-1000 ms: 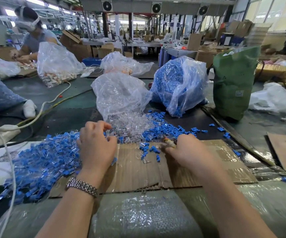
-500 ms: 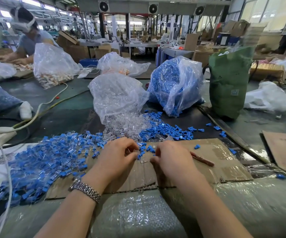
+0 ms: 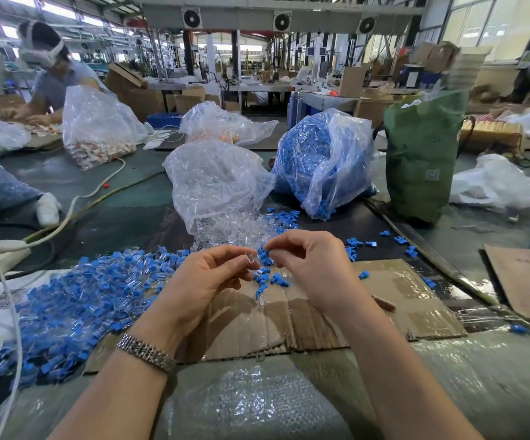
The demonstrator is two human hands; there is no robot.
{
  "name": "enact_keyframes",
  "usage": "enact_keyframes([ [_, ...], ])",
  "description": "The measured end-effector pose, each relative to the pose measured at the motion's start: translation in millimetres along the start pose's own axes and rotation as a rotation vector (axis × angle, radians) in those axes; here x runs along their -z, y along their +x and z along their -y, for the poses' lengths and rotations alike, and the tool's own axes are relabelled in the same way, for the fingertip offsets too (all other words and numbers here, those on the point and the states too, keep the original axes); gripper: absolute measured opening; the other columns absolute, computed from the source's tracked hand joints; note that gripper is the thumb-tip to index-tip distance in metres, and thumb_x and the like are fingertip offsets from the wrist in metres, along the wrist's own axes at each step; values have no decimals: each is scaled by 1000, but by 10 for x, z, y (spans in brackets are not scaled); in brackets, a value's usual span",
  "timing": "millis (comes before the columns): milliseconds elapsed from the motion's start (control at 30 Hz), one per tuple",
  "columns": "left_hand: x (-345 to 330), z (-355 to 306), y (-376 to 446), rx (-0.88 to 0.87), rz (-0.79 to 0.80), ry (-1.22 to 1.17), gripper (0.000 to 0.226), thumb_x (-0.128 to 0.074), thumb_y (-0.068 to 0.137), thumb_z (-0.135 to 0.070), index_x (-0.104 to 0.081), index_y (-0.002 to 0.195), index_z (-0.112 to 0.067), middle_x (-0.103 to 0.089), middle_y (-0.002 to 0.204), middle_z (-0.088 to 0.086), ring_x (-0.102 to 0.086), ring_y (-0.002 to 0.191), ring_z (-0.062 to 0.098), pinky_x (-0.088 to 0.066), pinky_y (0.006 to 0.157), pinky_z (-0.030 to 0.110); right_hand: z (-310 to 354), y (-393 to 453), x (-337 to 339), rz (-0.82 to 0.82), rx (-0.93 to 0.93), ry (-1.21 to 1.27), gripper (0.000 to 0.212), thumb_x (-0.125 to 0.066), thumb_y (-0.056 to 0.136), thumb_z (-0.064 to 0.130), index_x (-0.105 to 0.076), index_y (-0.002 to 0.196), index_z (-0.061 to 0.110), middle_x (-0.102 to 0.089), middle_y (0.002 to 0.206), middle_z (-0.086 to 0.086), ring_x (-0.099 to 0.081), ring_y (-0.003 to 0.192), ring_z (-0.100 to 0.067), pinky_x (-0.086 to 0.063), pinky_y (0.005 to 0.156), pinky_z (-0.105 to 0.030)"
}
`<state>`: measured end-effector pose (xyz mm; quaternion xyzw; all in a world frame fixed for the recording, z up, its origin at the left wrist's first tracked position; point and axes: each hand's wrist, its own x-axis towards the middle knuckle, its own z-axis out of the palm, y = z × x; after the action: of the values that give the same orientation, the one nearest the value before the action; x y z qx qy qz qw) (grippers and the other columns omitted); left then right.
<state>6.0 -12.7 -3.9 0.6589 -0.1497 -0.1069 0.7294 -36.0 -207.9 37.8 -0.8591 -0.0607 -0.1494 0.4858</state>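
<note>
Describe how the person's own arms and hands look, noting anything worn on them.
The left forearm and right forearm are bare, no sleeves in view. The left hand and right hand are ungloved. A silver metal link band, like a watch strap, circles the left wrist; the right wrist wears nothing.

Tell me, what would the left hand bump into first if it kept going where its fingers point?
Most likely the blue piece pinched in the right hand: the left hand, pinching a clear piece, points straight at it. Depth is unclear.
</note>
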Motion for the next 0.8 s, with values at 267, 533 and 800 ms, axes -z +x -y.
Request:
enact_keyframes([
  [267, -32, -52, -28, -18, 24, -67, 24, -72, 85, -20, -79, 107, -15, -76, 105, 17, -72, 90, 20, -58, 74, 21, 64, -10, -59, 8, 97, -91, 7, -72, 92, 16, -76, 92, 22, -72, 83, 12, -65, 79, -1, -51, 73, -14],
  [533, -28, -54, -35, -14, 44, -24, 25, -75, 84, -18, -79, 109, -16, -77, 107, 14, -73, 92, 19, -57, 75, 20, 55, -27, -128, 44, 116, -122, 8, -70, 94, 14, -75, 95, 21, -71, 88, 8, -67, 84, -7, -56, 83, -35],
  [800, -18, -47, -26, 16, 24, -85, 23, -72, 84, -14, -78, 106, -11, -76, 109, 18, -73, 93, 22, -59, 78, 23, -209, -42, 153, 103, -351, -780, 58, -65, 87, 61, -55, 127, 19, -53, 127, -4, -49, 121, -22, -46, 99, -40],
])
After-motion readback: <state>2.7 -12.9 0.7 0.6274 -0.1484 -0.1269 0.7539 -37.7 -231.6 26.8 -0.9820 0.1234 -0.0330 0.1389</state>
